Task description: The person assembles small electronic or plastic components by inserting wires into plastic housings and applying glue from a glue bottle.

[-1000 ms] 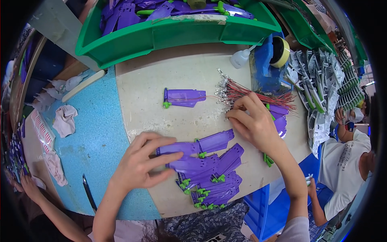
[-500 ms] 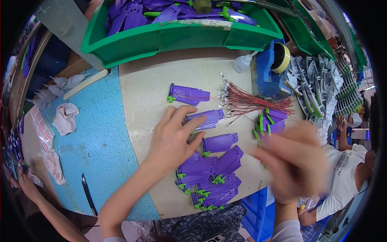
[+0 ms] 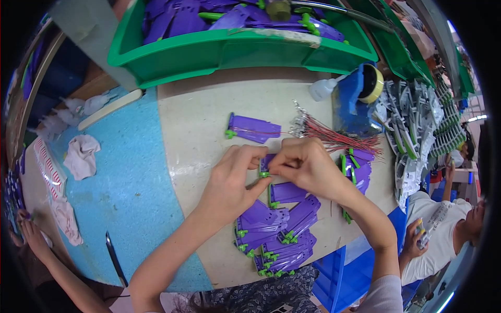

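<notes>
At the middle of the bench, my left hand [image 3: 229,180] grips the edge of a flat purple plastic part [image 3: 267,163] between thumb and fingers. A small green clip [image 3: 264,175] sits at that part's near end. My right hand [image 3: 310,169] is closed in a pinch against the same end; its fingertips hide whatever is between them. Just below lies another purple part [image 3: 288,193] with a green clip. Nearer me are overlapping piles of such parts [image 3: 287,248]. Beyond my hands, a single purple part [image 3: 255,129] has a thin red wire lying across it.
A bundle of red wires [image 3: 339,140] lies right of centre, beside more purple parts [image 3: 362,175]. A green bin [image 3: 235,52] of purple parts spans the back. At right stand a white bottle [image 3: 323,88], a tape roll [image 3: 372,83] and grey parts [image 3: 412,125]. A cutter [image 3: 116,258] lies left.
My right hand has moved left from the green-clipped parts on the right and now meets my left hand at the purple part. My left hand's fingers have drawn in around it.
</notes>
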{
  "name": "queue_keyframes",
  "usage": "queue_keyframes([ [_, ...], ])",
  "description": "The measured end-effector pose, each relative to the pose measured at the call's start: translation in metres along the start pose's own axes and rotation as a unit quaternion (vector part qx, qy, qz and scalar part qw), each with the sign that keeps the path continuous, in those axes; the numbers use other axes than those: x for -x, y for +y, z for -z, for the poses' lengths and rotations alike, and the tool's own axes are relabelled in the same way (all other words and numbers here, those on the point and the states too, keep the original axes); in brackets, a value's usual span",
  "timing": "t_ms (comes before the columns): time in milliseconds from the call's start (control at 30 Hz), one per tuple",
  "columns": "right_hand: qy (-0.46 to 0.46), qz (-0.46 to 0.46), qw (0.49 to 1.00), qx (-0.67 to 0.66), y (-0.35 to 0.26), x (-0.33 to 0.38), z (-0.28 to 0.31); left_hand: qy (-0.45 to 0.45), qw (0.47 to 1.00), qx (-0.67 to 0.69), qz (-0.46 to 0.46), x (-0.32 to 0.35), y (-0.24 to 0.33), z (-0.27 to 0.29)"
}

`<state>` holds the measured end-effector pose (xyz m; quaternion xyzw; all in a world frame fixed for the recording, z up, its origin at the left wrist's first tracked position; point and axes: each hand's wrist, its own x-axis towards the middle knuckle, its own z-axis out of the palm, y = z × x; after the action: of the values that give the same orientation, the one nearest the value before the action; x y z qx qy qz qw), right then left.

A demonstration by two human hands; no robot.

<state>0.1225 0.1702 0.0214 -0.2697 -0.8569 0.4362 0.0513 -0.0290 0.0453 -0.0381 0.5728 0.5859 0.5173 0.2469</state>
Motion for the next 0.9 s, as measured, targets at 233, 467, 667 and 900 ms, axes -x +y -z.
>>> queue_keyframes([
  [233,0.088,0.125,0.988,-0.01,0.031,-0.015,-0.03,0.004,0.996,-0.087,0.026,-0.004,0.003,0.009],
  [467,0.067,0.123,0.989,0.052,0.022,-0.007,-0.038,0.0,0.998,-0.044,0.047,0.004,0.007,0.005],
  [667,0.13,0.144,0.976,-0.101,0.029,0.005,-0.04,0.019,0.994,-0.111,-0.002,0.004,0.012,0.003],
  [900,0.124,0.078,0.984,-0.101,0.025,0.006,-0.026,-0.021,0.995,-0.084,-0.046,-0.009,0.009,0.006],
])
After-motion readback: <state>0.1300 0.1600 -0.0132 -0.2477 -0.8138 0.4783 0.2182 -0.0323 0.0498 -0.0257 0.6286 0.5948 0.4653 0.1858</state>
